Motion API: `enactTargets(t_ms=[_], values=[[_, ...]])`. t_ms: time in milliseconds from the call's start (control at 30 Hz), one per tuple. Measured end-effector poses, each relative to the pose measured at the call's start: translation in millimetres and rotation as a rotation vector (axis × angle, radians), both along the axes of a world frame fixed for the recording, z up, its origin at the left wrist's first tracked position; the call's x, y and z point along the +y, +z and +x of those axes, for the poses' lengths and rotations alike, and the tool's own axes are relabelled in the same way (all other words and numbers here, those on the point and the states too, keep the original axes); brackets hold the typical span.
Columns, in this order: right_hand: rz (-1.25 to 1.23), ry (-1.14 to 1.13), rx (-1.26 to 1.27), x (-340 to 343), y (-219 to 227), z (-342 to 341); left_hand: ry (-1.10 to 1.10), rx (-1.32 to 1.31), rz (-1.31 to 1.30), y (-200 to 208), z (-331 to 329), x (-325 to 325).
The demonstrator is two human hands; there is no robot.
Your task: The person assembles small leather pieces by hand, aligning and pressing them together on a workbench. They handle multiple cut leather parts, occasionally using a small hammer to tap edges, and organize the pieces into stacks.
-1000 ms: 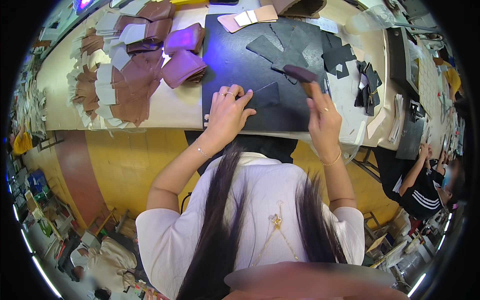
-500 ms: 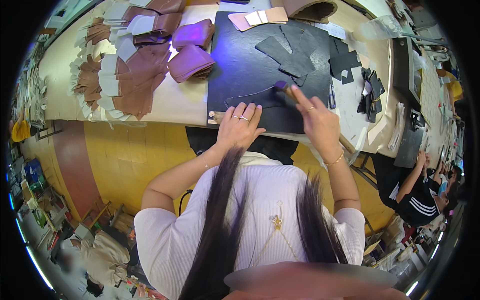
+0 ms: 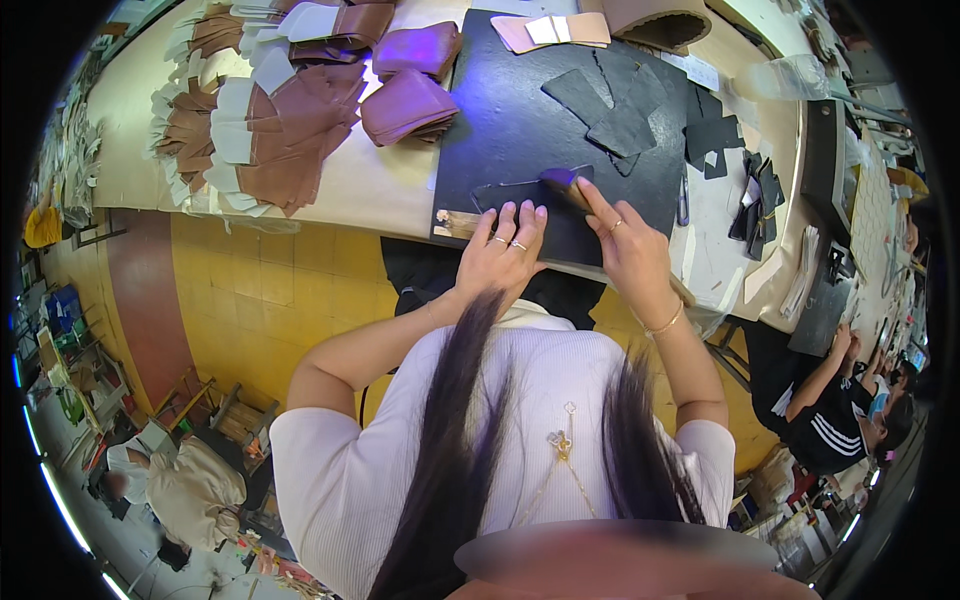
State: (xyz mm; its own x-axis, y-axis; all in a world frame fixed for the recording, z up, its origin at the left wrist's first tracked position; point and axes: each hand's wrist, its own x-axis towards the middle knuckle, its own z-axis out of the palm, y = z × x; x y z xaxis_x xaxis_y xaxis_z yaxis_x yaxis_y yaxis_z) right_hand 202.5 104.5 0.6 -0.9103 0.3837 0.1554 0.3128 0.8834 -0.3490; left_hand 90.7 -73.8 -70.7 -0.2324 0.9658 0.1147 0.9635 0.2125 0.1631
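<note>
My right hand (image 3: 637, 258) is closed around a hammer-like tool with a dark, broad head and a wooden handle (image 3: 558, 181), its head down near the middle of the near part of a black rectangular work mat (image 3: 490, 115). My left hand (image 3: 505, 250) grasps nothing; its fingers lie extended over the mat's near edge, their tips at a thin, flat black piece (image 3: 502, 194) on the mat, just beside the tool's head. A small wood-coloured strip (image 3: 455, 222) sits at the mat's near left corner.

Farther up the mat lie loose, overlapping black flat pieces (image 3: 622, 125), and at its far edge a stack of pinkish-beige strips with a white band (image 3: 508, 33). Left of the mat are smooth piled brown pieces (image 3: 408, 108), then fanned brown-and-pale-grey pieces (image 3: 305, 125). Right of it are more black cut pieces (image 3: 712, 143) and a tied-looking black bundle (image 3: 766, 205).
</note>
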Motion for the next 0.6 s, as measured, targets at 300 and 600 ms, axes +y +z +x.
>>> enactTargets(t_ms=[300, 600], values=[[-0.03, 0.048, -0.118, -13.1, -5.6, -14.2, 0.055, 0.043, 0.045, -3.4, 6.6, 0.7], [0.089, 0.162, -0.109, -17.6, -6.5, -31.0, 0.054, 0.081, 0.086, -7.4, 7.9, 1.7]])
